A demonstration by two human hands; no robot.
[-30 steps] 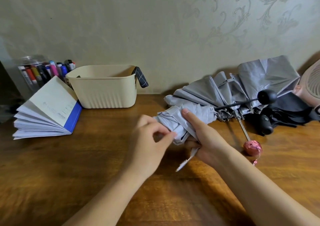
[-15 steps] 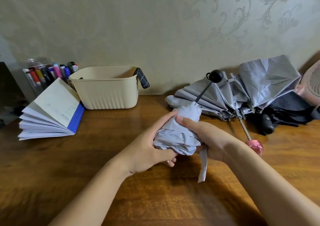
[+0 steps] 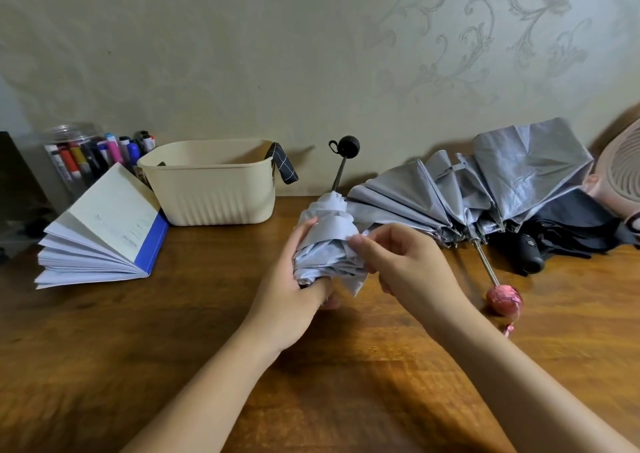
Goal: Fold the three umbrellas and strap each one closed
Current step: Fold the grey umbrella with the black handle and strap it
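Note:
A small light grey umbrella (image 3: 327, 255) is bunched up and held upright over the table's middle, its black round handle (image 3: 348, 146) pointing up. My left hand (image 3: 294, 293) grips its lower canopy from the left. My right hand (image 3: 401, 262) pinches the umbrella's strap, which is drawn across the folds. Behind to the right lies a larger silver-grey umbrella (image 3: 485, 189), half collapsed, with a pink handle (image 3: 504, 299) on a metal shaft. A black umbrella (image 3: 571, 234) lies partly under it at the far right.
A cream plastic basket (image 3: 207, 189) stands at the back, with a dark checked item hanging over its rim. An open notebook (image 3: 104, 230) and a jar of markers (image 3: 86, 154) are at the left. A pink fan (image 3: 620, 165) sits at the right edge. The wooden table (image 3: 138, 348) spreads in front.
The umbrella was turned from lying sideways to upright, handle up. The dangling strap has been lifted by my right hand and pulled across the folds.

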